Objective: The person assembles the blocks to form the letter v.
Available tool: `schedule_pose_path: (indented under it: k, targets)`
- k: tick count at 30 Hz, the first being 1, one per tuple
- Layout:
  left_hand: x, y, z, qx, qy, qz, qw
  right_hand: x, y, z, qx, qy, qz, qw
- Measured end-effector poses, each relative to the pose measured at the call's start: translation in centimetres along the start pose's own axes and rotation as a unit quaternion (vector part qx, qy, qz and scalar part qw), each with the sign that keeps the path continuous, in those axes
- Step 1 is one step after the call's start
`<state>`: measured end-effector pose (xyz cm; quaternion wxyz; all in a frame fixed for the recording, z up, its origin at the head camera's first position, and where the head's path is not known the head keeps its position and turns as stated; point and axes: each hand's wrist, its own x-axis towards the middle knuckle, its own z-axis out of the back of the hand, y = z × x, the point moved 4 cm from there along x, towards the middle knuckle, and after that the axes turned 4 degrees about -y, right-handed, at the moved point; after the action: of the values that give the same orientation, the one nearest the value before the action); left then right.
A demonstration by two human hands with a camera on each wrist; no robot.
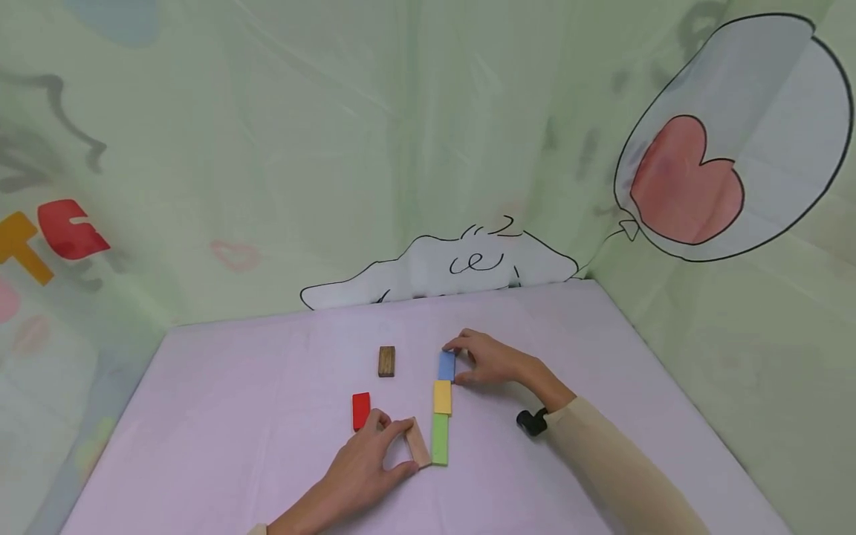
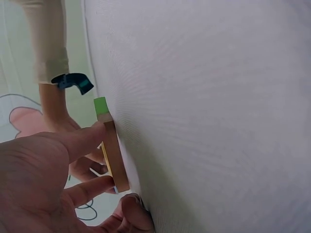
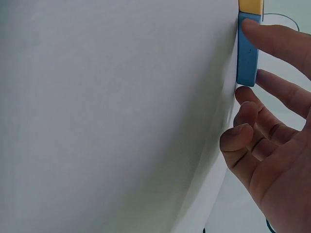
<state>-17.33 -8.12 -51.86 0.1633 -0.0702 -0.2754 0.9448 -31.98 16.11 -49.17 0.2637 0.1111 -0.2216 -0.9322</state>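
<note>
Left hand (image 1: 361, 462): grip holding plain wood block (image 1: 417, 443) by its ends; block slanted, near end just beside green block (image 1: 439, 440). Right hand (image 1: 493, 360): grip holding blue block (image 1: 446, 365), which tops a row running toward the far edge of the desk (image 1: 200, 423); yellow block (image 1: 442, 397) between blue and green. Red block (image 1: 361, 411) and dark brown block (image 1: 386, 362) lie leftward, brown nearer the far edge.
</note>
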Motion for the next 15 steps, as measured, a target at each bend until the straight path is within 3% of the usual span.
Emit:
schedule_pose_path:
  k: [15]
  targets:
    - [0.2,0.09,-0.05,0.0,-0.006,-0.001,1.0,0.71,0.42,0.08,-0.004,0.01,0.014,0.9998]
